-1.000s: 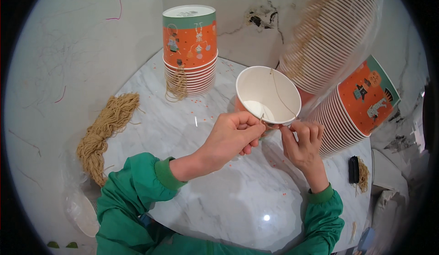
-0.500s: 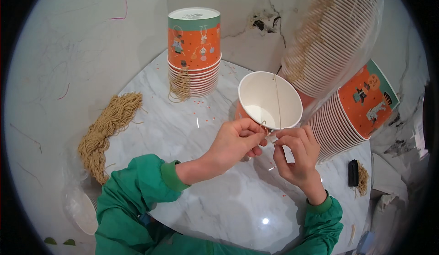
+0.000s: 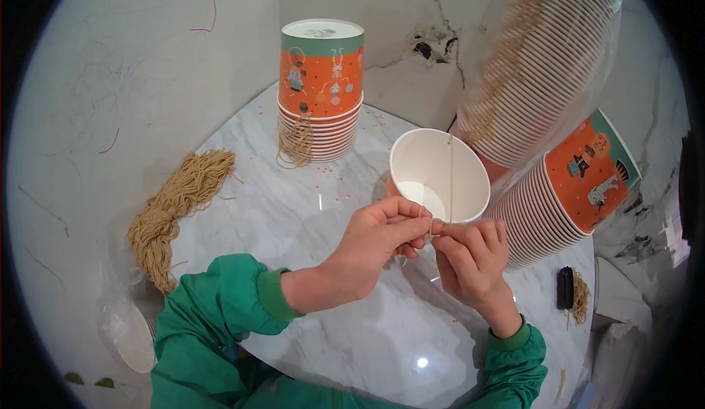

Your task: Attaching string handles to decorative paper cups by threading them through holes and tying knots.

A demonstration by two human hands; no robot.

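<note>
Looking down from my head camera, I have an open paper cup point(image 3: 439, 175) tipped toward me on the marble table point(image 3: 294, 218), and both my hands meet at its near rim. My left hand point(image 3: 374, 244) is curled nearly shut, fingertips pinched on a thin tan string point(image 3: 450, 181) that runs up across the cup's mouth; my right hand point(image 3: 470, 258) is also pinched closed at the same spot, thumb and forefinger on the string end. I judge this cup is mid-way: the string is through, but the end at the rim is not yet finished. The cup holds only that string, otherwise bare white inside. Behind it stands an upside-down stack of orange cups point(image 3: 320, 89) with string loops hanging, seemingly done. To my right lies a long sleeve of nested cups point(image 3: 558, 181), probably waiting. A hank of tan string point(image 3: 176, 207) lies to my left.
</note>
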